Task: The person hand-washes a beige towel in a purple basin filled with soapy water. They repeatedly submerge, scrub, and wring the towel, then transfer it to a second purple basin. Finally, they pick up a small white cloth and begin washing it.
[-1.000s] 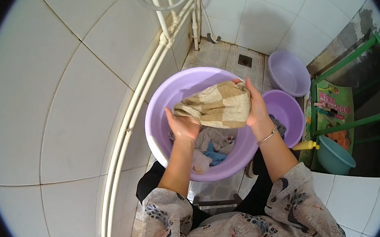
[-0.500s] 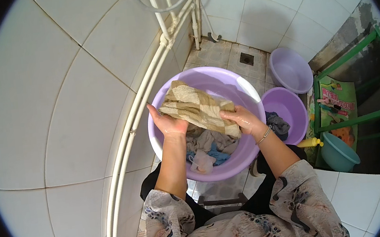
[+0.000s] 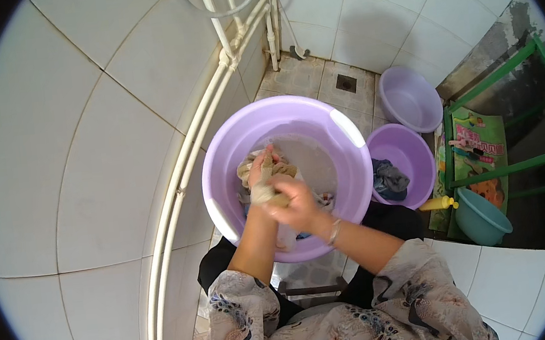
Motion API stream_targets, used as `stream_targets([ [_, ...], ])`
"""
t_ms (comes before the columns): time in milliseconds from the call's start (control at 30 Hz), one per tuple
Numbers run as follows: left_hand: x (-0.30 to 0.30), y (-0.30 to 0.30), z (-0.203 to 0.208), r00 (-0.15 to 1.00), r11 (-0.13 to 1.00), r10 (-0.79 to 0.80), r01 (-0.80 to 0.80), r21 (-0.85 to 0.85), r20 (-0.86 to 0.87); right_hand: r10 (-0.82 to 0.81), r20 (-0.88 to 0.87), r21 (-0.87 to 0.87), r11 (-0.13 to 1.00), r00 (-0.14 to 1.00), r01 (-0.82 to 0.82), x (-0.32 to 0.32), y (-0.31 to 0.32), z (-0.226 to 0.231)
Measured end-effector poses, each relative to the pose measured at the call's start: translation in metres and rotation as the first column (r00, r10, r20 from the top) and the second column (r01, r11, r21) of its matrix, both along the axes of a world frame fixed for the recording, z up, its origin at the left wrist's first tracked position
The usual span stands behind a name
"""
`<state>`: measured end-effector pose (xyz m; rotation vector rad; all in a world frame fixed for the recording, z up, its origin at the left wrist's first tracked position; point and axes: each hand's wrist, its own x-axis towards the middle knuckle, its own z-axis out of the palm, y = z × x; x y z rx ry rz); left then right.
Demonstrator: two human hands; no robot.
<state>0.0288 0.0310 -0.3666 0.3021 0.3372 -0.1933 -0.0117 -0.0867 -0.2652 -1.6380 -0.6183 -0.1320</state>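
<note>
A large lilac basin (image 3: 220, 142) stands between my knees with cloudy water inside. In its left part, a tan checked cloth (image 3: 284, 169) is bunched and twisted. My left hand (image 3: 258, 173) has the cloth gathered against it, its fingertips pointing away from me. My right hand (image 3: 297, 202) is crossed over my left wrist, its blurred fingers closed round a length of the same cloth. Other wet laundry shows in part below my hands, including a pale piece (image 3: 285, 240); my arms hide much of it.
To the right stand a purple basin (image 3: 417, 155) holding dark laundry (image 3: 390, 181), and a paler lilac basin (image 3: 409, 99). A yellow bottle (image 3: 437, 204), a teal basin (image 3: 482, 217) and a green frame (image 3: 511, 168) are farther right. White pipes (image 3: 185, 159) run along the left wall.
The cloth, earlier spread between both hands above the basin, is now lowered and bunched. My right hand has moved left, across my left wrist.
</note>
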Motion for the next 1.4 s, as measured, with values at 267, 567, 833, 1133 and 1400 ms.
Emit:
stream_targets([
  [267, -0.014, -0.056, 0.067, 0.929, 0.943, 0.245, -0.163, 0.290, -0.277, -0.447, -0.330, -0.051, 0.888, 0.832, 0.457, 0.053, -0.004, -0.027],
  [567, -0.016, -0.047, 0.066, 0.965, 0.984, -0.022, 0.068, 0.167, -0.262, -0.551, -0.325, -0.246, 0.834, 0.768, 0.494, 0.078, -0.036, -0.040],
  [833, -0.009, 0.011, 0.078, 0.963, 0.965, 0.242, -0.226, 0.136, -0.116, 0.140, -0.845, 0.369, 0.850, 0.516, 0.375, 0.071, -0.071, -0.050],
  [1133, -0.009, 0.011, 0.115, 0.929, 0.925, 0.370, -0.370, -0.090, -0.013, 0.500, -0.866, 0.496, 0.858, 0.004, 0.132, 0.043, -0.073, -0.068],
  [1400, -0.006, 0.033, 0.107, 0.918, 0.911, 0.396, -0.390, -0.132, 0.015, 0.262, -0.751, -0.211, 0.775, 0.607, -0.596, 0.044, -0.086, -0.033],
])
